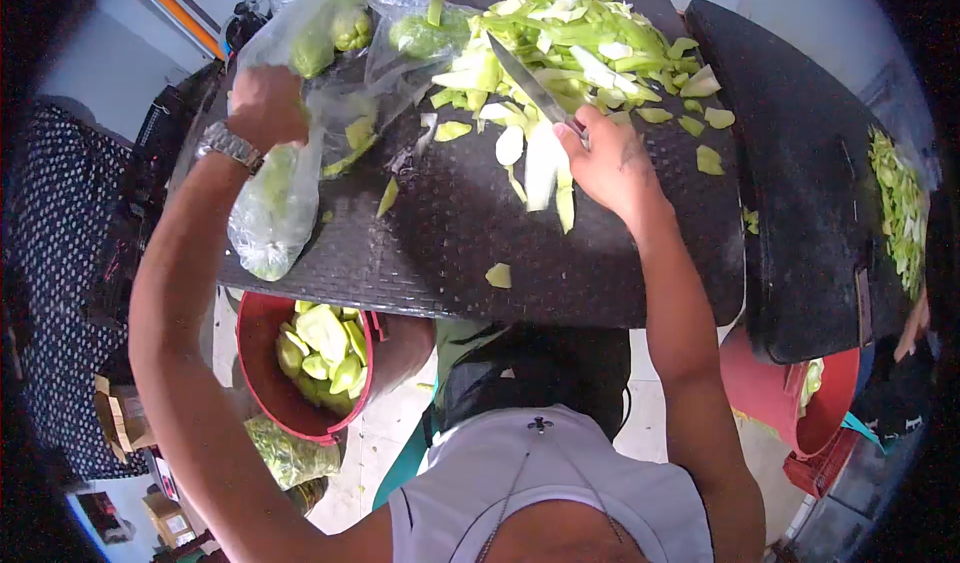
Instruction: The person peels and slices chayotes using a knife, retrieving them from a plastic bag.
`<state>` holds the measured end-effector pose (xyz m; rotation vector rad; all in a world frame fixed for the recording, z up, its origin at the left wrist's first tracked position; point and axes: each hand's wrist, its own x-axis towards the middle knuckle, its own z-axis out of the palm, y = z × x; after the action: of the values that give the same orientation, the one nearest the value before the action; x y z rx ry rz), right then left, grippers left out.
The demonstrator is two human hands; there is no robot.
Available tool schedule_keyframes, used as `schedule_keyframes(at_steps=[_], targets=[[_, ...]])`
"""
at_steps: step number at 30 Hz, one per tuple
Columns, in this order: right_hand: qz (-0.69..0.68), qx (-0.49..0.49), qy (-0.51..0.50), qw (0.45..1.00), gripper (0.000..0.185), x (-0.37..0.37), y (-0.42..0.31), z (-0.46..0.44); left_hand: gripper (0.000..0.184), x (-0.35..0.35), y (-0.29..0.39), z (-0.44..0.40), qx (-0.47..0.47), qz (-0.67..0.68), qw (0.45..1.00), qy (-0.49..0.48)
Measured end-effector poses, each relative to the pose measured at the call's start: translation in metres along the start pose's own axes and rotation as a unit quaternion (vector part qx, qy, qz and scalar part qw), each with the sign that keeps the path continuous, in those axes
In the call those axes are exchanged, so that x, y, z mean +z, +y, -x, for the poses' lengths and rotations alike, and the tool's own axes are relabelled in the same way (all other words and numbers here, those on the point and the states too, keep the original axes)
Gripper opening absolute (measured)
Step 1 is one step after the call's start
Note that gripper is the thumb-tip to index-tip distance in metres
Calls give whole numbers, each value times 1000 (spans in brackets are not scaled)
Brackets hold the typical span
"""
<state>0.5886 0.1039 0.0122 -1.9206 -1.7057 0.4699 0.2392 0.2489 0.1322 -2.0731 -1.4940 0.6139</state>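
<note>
A silvery knife (531,82) slants forward from the right hand (606,160); a clear plastic bag (325,58) lies crumpled at the left hand (268,108).

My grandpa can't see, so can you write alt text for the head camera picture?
A person's right hand holds a knife by a heap of pale green vegetable pieces on a black table; the left hand is at a clear plastic bag with green vegetables inside. Below, a red bucket holds more green pieces.
</note>
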Motion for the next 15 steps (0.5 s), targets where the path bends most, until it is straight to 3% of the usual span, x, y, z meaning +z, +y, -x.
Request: schedule_keyframes(at_steps=[4,6,8,9,11,15], targets=[[-19,-7,-2,1000,35,2,1,-2,38,35,-23,-5,53,-73,994,64],[-17,-17,-5,1000,35,6,3,-1,36,55,-46,-9,135,-111,980,92],[-8,-17,-10,1000,35,4,-1,1,36,27,-57,4,180,-155,969,-65],[-4,-18,-10,1000,36,3,-2,1,35,14,-50,15,145,-163,971,-95],[-7,-18,-12,1000,36,5,-3,3,35,21,-50,24,42,-101,992,-60],[9,-6,-24,1000,37,4,-2,1,48,24,-52,35,-70,16,994,84]])
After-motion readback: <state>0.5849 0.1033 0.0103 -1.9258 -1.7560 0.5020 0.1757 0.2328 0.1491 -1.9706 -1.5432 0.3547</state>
